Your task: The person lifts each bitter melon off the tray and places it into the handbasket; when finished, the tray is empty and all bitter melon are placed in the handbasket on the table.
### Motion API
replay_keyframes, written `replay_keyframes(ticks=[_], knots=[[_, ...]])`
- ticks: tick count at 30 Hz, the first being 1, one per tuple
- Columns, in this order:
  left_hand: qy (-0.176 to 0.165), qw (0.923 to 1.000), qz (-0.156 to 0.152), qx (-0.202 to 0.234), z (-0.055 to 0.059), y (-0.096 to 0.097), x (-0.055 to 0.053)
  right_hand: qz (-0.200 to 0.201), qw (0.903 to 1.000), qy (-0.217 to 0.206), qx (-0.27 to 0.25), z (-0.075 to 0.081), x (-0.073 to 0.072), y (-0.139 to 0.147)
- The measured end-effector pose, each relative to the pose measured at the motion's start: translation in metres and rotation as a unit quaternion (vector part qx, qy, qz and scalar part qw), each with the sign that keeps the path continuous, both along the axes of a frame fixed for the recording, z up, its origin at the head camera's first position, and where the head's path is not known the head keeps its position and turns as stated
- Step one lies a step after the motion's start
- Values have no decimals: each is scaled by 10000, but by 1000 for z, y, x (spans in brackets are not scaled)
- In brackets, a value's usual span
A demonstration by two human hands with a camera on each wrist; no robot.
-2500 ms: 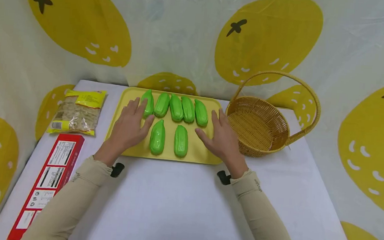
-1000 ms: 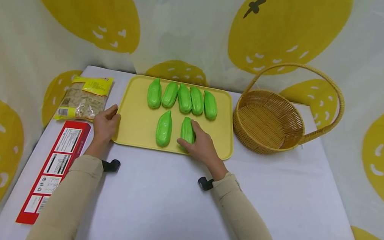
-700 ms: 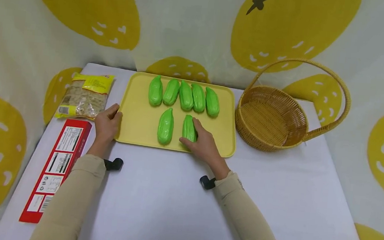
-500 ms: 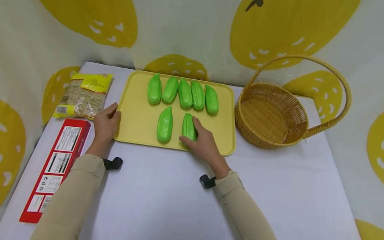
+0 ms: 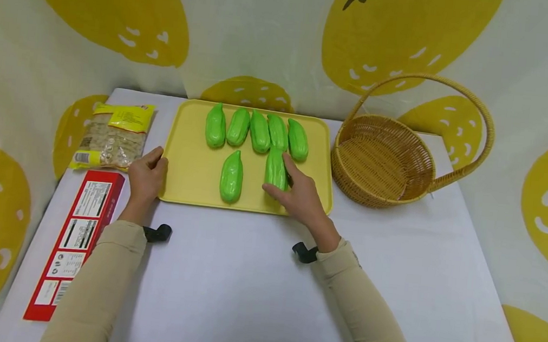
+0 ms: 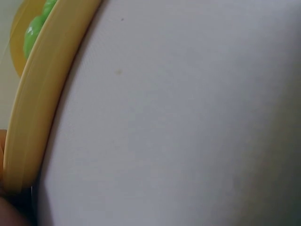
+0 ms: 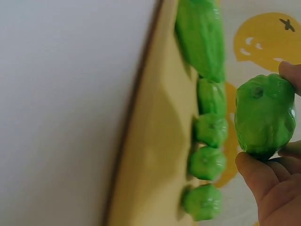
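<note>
My right hand (image 5: 307, 198) holds a green ridged gourd (image 5: 275, 170) between thumb and fingers. The right wrist view shows this gourd (image 7: 264, 117) raised off the tray, its blunt end facing the camera. My left hand (image 5: 146, 177) grips the left edge of the yellow tray (image 5: 188, 169); most of its fingers are hidden. In the left wrist view the tray rim (image 6: 44, 89) runs down to that hand. Another gourd (image 5: 231, 178) lies alone at the tray's front. Several more lie in a row along the back, including the leftmost gourd (image 5: 216, 127).
A wicker basket (image 5: 416, 191) with a tall handle stands right of the tray. On the left lie a clear-and-yellow food packet (image 5: 118, 130) and a long red box (image 5: 74, 240). A white cloth (image 5: 225, 275) covers the table, and a patterned curtain (image 5: 262, 29) hangs behind.
Both hands hovered over the tray at first; the left then went to its left edge and the right to a front gourd. That gourd is now lifted off the tray.
</note>
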State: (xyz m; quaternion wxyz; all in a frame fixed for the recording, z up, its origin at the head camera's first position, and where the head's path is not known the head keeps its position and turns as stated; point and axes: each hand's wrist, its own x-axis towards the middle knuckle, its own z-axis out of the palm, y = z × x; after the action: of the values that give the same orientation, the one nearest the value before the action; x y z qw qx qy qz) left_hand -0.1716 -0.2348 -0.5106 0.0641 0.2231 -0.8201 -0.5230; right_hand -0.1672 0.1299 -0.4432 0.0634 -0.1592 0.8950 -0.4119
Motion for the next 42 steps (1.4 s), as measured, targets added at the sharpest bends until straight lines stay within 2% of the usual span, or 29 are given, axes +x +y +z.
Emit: replay_keyframes(ticks=[13,19,27,32,36,42], knots=[[-44,9999,4,-117,-3,1,1,191,9974,442,-537,37,5,13],[-133,9999,19,-55,-2,2,2,174,9952,664,-692,48,6,23],[-107,9999,59,-70,-5,-1,2,-186,9945,686,-774,56,2,42],[-98,9999,42,-90,-5,0,2,-399,9925,606,-987,54,-3,59],[-32,9999,36,-156,-3,1,2,-760,9915,543,-901,53,-6,75],[-29,9999,78,-145,1,2,3,-1176,9860,462,-1085,50,-12,97]])
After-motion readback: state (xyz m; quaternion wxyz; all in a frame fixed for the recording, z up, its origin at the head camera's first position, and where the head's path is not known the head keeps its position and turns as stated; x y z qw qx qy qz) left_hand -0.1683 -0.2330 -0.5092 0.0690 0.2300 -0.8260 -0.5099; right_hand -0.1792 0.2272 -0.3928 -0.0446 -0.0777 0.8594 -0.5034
